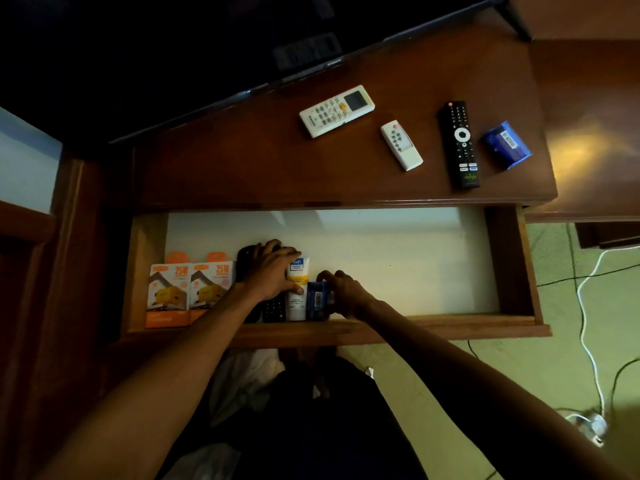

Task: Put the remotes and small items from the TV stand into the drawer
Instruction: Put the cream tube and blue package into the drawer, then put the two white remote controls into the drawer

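Head view shows us mid-stowing: our right hand (341, 292) grips a small blue pack (318, 301) at the drawer (512, 265) front edge, beside the tube (298, 289) that our left hand (273, 268) lies spread across. Next, we judge, comes letting go and reaching up to the TV stand (242, 168) right end, where the white remote (336, 110), small remote (401, 145), black remote (460, 143) and blue box (507, 145) wait.

The picture is dim, with a warm yellow cast. The white bottom of the open wooden drawer (398, 258) is the brightest area. A soft yellow glare lies on the glossy brown wooden bench (242, 168) at right. The upper left is almost black. Straight edges bend near the corners, and details look soft.
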A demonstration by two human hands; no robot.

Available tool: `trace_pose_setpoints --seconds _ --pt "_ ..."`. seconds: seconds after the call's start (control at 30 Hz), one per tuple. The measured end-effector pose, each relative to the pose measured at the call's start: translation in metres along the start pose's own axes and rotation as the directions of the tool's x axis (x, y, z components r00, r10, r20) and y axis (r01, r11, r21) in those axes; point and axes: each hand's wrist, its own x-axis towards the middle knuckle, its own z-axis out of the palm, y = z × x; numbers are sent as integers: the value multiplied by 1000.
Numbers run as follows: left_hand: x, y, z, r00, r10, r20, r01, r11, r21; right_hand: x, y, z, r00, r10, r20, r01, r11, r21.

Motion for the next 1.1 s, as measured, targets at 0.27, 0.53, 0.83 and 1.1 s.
trace_pose_setpoints --seconds 0.27,0.53,0.83,1.1 --pt "-17 19 -54 892 97 -441 -184 970 -159 -22 -12 -62 990 -54 -129 51 998 -26" --pt "43 64 -161 787 75 -612 -284 925 -252 -25 -20 -187 771 -35 -636 97 993 64" --pt "162 112 -220 878 100 -469 -151 986 -72 29 19 -295 811 36 -583 -48 999 -5" --pt "177 117 -213 924 -4 -382 -29 996 -82 36 24 -287 827 -57 -559 1 995 -100"
